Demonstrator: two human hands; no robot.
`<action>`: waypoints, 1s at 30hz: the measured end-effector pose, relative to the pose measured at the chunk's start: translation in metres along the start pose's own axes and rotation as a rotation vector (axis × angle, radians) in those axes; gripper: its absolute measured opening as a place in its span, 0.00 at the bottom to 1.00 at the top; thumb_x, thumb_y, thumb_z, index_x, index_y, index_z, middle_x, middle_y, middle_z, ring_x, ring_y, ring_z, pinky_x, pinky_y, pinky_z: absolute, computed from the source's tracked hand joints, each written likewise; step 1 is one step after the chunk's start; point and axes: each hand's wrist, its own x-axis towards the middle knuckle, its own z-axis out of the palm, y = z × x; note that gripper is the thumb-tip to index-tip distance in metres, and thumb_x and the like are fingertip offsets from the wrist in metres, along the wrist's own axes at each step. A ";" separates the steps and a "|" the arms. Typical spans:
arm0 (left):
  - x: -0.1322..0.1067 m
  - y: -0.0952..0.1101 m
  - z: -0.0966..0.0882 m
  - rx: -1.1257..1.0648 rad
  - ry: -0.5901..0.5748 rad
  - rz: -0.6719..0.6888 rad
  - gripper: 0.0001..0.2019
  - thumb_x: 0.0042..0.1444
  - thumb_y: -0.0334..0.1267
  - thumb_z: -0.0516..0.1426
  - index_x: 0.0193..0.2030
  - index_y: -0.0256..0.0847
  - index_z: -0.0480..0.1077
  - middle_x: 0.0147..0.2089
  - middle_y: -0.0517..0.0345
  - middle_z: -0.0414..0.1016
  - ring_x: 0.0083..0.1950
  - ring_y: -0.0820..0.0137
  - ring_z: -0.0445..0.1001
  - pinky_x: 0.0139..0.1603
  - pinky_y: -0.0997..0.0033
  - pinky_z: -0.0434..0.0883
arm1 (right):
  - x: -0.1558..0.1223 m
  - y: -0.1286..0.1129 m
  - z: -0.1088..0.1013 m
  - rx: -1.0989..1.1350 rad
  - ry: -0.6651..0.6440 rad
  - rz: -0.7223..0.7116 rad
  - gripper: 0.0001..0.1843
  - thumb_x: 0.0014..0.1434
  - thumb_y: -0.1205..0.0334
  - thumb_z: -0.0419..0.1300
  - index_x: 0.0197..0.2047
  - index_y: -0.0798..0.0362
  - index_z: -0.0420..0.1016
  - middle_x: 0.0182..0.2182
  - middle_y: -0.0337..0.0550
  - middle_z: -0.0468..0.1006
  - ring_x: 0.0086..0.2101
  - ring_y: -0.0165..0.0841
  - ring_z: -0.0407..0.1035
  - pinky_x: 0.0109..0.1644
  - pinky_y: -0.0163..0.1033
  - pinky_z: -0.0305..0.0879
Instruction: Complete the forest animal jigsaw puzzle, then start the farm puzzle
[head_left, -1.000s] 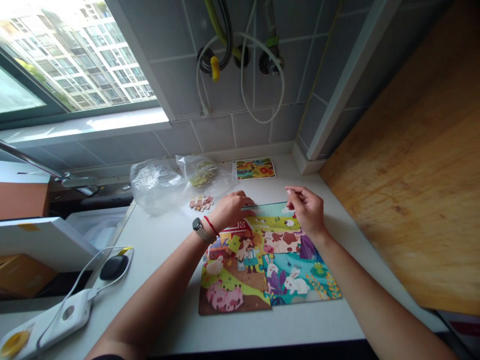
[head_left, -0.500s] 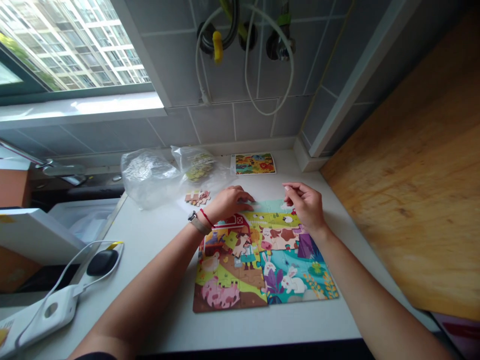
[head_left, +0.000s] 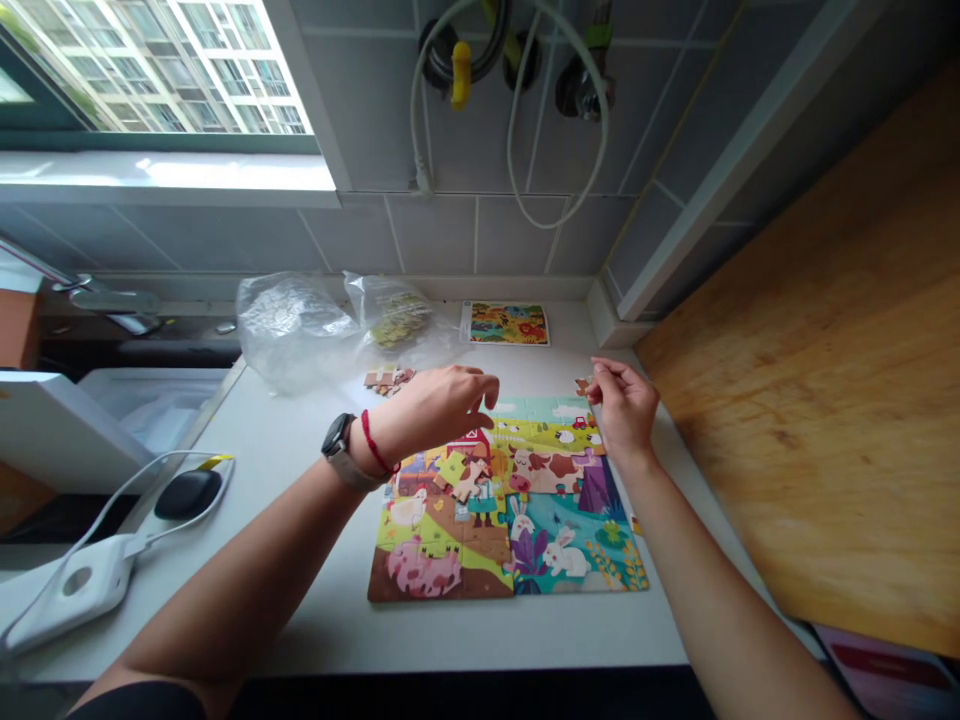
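Two cabled gadgets: a white plastic unit (head_left: 75, 590) and a black oval pad (head_left: 187, 495) lie at far left on the white surface (head_left: 300, 610); their exact kind cannot be told.

Two plastic bags: a crumpled clear bag (head_left: 289, 335) sits beside a second clear bag (head_left: 390, 315) with something green inside, and a small cluster of loose puzzle pieces (head_left: 386, 380) lies just in front of them.

Left hand (head_left: 439, 405): open grip, holding nothing visible, hovering over the puzzle's upper left; a wristwatch (head_left: 339, 450) and red string bracelet (head_left: 369, 440) circle the wrist.

Puzzle: a farm-scene jigsaw (head_left: 510, 520) lies flat, mid-surface, between the hands, with a few pieces sitting askew near the red barn (head_left: 469, 445).

Picture card: a small animal-scene card (head_left: 508, 323) lies beyond the puzzle, against the wall.

Right hand (head_left: 626, 405): narrow pinch on a small brown puzzle piece (head_left: 583, 386), held just above the puzzle's top right corner.

Far right: a wooden board (head_left: 795, 420).

Step in hand: apparently fitting pieces; the held piece seems to call for a matching gap.
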 end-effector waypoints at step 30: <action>0.012 0.050 0.059 -0.490 -0.128 0.018 0.15 0.65 0.34 0.64 0.58 0.39 0.74 0.33 0.61 0.82 0.31 0.72 0.78 0.32 0.74 0.69 | 0.004 0.014 0.002 0.007 -0.016 0.044 0.19 0.54 0.47 0.68 0.39 0.54 0.83 0.18 0.32 0.74 0.20 0.28 0.67 0.24 0.32 0.64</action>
